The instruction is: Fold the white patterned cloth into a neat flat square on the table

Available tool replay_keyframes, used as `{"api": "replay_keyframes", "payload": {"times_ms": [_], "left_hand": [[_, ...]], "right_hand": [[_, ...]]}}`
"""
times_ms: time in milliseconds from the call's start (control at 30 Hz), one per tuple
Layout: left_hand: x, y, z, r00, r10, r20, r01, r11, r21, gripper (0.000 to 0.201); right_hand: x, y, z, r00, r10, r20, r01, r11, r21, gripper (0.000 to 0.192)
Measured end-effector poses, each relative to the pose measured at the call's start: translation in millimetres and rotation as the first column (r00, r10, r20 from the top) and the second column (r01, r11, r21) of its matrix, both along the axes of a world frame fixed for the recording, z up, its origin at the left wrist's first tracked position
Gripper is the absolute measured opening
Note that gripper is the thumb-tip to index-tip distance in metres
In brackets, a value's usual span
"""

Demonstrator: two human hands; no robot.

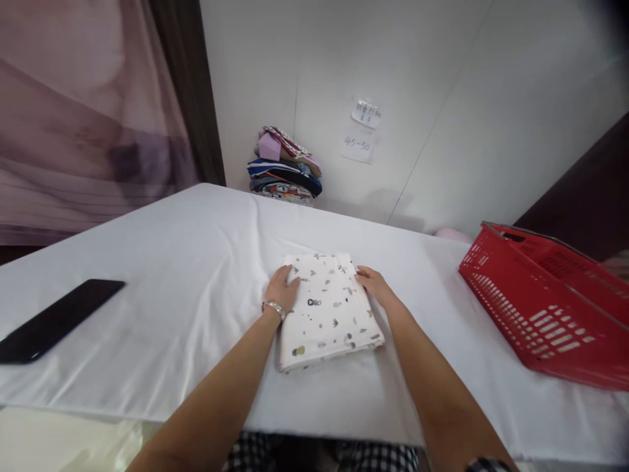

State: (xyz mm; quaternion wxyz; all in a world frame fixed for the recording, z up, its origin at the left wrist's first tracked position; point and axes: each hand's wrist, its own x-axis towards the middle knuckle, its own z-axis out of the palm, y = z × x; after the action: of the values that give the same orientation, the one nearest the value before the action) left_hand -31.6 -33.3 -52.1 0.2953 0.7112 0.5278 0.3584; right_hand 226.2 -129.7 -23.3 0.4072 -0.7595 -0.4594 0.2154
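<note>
Red plastic, slotted along its walls, the shopping basket (545, 308) sits tilted at the right end of the white-covered table (187, 262); nothing can be made out inside it from this angle. The folded printed cloth (327, 311) lies flat at the table's middle, near the front edge. The left hand (282, 288) rests open on the cloth's left edge, fingers spread over its far corner, a bracelet at the wrist. The right hand (376, 286) lies open against the right edge, fingertips on the fabric. Bare tablecloth stretches wide on both sides. A black phone (56, 319) lies far left. A stack of folded fabrics (285, 164) stands against the wall.
</note>
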Motion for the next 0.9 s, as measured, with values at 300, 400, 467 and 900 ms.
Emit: {"api": "replay_keyframes", "payload": {"times_ms": [300, 400, 467, 900], "left_hand": [[1.2, -3.4, 2.8, 1.0, -0.019, 0.001, 0.019, 0.999, 0.026, 0.041], [1.5, -4.0, 1.0, 1.0, -0.01, 0.019, 0.009, 0.999, 0.034, 0.039], [2.0, -3.7, -1.0, 0.999, -0.011, 0.033, 0.009, 0.999, 0.045, 0.038], [2.7, -4.2, 0.1, 0.998, -0.043, 0.042, 0.042, 0.999, 0.026, 0.038]], "right_hand": [[-9.6, 61.5, 18.1, 0.909, -0.134, 0.394, 0.213, 0.964, -0.162, 0.021], [-13.5, 64.7, 16.2, 0.886, -0.159, 0.436, 0.261, 0.948, -0.184, 0.017], [-15.0, 64.5, 14.7, 0.872, -0.178, 0.455, 0.286, 0.941, -0.181, 0.017], [-12.3, 59.6, 11.1, 0.864, -0.215, 0.456, 0.329, 0.925, -0.189, 0.026]]}}
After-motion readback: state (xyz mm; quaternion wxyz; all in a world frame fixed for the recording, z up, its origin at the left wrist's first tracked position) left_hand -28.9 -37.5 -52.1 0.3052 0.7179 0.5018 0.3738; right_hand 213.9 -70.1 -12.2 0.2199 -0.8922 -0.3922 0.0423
